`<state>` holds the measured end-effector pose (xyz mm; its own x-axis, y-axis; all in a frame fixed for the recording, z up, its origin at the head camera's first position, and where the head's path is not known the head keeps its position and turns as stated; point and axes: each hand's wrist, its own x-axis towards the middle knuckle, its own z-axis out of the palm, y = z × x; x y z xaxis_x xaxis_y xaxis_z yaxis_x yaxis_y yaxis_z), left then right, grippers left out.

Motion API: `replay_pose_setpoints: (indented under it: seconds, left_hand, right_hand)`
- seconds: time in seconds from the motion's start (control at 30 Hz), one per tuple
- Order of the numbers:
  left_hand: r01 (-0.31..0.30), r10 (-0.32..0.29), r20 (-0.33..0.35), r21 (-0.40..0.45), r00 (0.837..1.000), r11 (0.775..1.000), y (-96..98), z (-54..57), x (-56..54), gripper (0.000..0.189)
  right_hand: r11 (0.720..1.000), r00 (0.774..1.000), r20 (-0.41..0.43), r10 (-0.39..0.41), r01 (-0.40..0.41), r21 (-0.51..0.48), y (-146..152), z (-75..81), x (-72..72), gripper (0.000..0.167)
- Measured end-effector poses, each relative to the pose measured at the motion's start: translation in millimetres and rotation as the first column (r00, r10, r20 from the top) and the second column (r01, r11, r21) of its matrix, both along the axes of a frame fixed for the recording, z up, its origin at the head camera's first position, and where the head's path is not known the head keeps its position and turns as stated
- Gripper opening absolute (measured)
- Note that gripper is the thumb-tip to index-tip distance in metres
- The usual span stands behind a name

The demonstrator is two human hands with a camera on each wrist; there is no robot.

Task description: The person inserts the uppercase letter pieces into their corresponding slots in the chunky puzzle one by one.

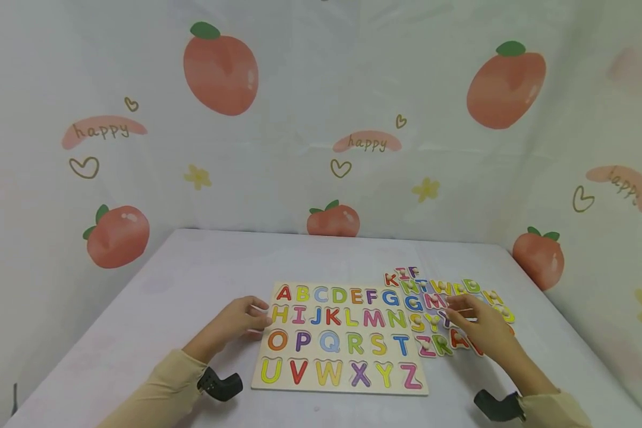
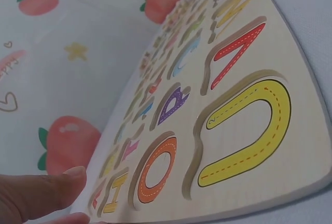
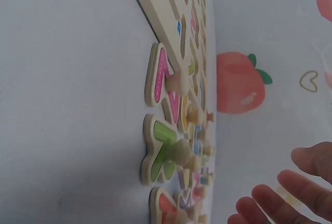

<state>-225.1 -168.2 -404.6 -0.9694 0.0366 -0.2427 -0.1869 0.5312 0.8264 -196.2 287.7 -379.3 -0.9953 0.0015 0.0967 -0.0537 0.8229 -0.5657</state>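
Observation:
A wooden alphabet board with coloured letter recesses lies flat on the table. My left hand is at its left edge beside the H, fingertips right at the rim. In the left wrist view the thumb lies near that edge, by the H recess. My right hand is over a cluster of knobbed letter pieces, fingers loosely extended and nothing held. A pink Z piece, a green R piece and a red A piece are in the cluster's near row. The hand partly hides other pieces.
More pieces, among them a red K and a green D, lie behind, some overlapping. The cluster sits against the board's right side. A white cloth with fruit prints hangs behind the white table.

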Motion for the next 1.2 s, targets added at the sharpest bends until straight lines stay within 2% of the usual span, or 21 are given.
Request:
replay_pose_setpoints:
  seconds: [0.27, 0.57, 0.83, 1.2]
  left_hand:
    - [0.0, -0.001, 0.001, 0.029, 1.0, 1.0, 0.8, -2.3, 0.2, 0.042]
    - [-0.017, 0.017, -0.004, 0.023, 1.0, 1.0, 2.8, -4.7, -0.2, 0.04]
    - [-0.028, 0.028, -0.007, 0.018, 1.0, 0.999, 2.4, -6.5, 0.1, 0.039]
    - [-0.03, 0.031, -0.023, 0.008, 0.999, 1.0, 2.5, -7.3, 1.0, 0.041]
  right_hand:
    - [1.0, 0.999, 0.043, -0.027, 0.027, -0.003, 11.6, -6.9, 3.9, 0.046]
    - [1.0, 0.997, 0.069, -0.027, 0.028, -0.013, 19.5, -14.7, 6.1, 0.046]
    - [0.998, 0.991, 0.123, -0.043, 0.048, -0.037, 23.5, -19.7, 3.8, 0.046]
    - [0.999, 0.991, 0.133, -0.025, 0.03, -0.036, 27.1, -27.1, -1.3, 0.043]
